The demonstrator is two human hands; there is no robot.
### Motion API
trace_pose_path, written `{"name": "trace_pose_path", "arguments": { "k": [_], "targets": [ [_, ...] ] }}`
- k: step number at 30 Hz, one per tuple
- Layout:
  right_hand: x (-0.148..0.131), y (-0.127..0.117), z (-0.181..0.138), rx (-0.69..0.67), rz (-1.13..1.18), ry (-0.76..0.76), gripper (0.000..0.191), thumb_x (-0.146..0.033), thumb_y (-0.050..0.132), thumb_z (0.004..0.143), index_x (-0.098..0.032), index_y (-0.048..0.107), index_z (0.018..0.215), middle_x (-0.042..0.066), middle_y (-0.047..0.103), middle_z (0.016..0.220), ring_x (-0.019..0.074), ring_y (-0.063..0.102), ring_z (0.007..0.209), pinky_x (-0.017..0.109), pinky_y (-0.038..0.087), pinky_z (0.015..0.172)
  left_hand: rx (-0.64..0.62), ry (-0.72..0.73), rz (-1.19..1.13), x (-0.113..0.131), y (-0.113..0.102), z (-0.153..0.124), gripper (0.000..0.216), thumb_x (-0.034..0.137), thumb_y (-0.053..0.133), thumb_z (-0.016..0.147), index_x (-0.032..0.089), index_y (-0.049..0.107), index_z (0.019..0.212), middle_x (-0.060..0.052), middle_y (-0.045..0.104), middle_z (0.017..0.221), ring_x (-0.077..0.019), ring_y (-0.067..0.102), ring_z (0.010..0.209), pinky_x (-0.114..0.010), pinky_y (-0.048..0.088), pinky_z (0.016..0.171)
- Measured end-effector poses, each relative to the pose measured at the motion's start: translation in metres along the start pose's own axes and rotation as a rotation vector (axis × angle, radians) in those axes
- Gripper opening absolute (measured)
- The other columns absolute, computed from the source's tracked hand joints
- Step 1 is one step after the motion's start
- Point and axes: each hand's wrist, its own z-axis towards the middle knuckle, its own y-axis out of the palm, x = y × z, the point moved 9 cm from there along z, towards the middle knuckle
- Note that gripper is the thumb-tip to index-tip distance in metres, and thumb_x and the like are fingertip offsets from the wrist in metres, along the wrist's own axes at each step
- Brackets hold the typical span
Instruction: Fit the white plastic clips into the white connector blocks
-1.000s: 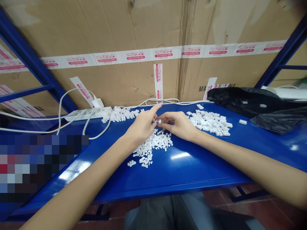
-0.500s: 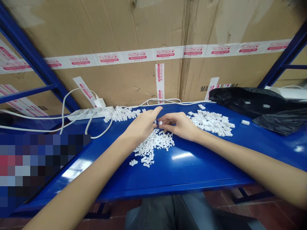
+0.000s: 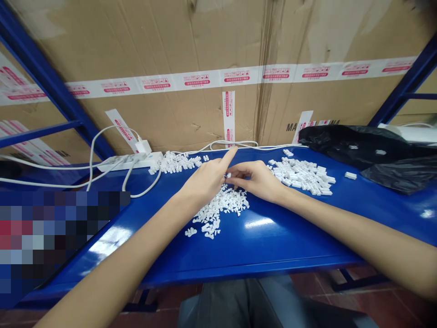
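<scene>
Between thumb and fingers, my right hand (image 3: 254,176) pinches a small white plastic piece (image 3: 228,175). My left hand (image 3: 206,180) meets it from the left with its thumb raised; its other fingertips are bent in and hidden behind the hand, so what they grip does not show. Below both hands lies a loose pile of tiny white plastic parts (image 3: 227,200). To the right of my right hand is a heap of larger white rectangular pieces (image 3: 303,175). Beyond my left wrist sits another pile of small white parts (image 3: 175,163).
A white power strip (image 3: 131,161) with plugs and cables stands at the back left of the blue table (image 3: 259,248). A black plastic bag (image 3: 344,146) lies at the back right, near a single white piece (image 3: 350,175). Cardboard boxes (image 3: 164,45) form a wall behind.
My left hand has moved slightly right, up against my right fingertips, closing the small gap around the white piece. My right hand stays in place, still pinching.
</scene>
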Motion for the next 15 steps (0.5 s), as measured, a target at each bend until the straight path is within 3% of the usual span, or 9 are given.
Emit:
{"name": "trace_pose_path", "arguments": {
  "k": [15],
  "targets": [
    [0.0006, 0.0008, -0.0016, -0.035, 0.028, 0.002, 0.017, -0.028, 0.066, 0.094, -0.015, 0.076, 0.102, 0.006, 0.075, 0.085, 0.0151, 0.071, 0.068, 0.028, 0.057, 0.066, -0.021, 0.02, 0.028, 0.0006, -0.0054, -0.0024, 0.081, 0.011, 0.059, 0.092, 0.023, 0.018, 0.162, -0.011, 0.074, 0.107, -0.0251, 0.071, 0.098, -0.035, 0.054, 0.087]
  ]
}}
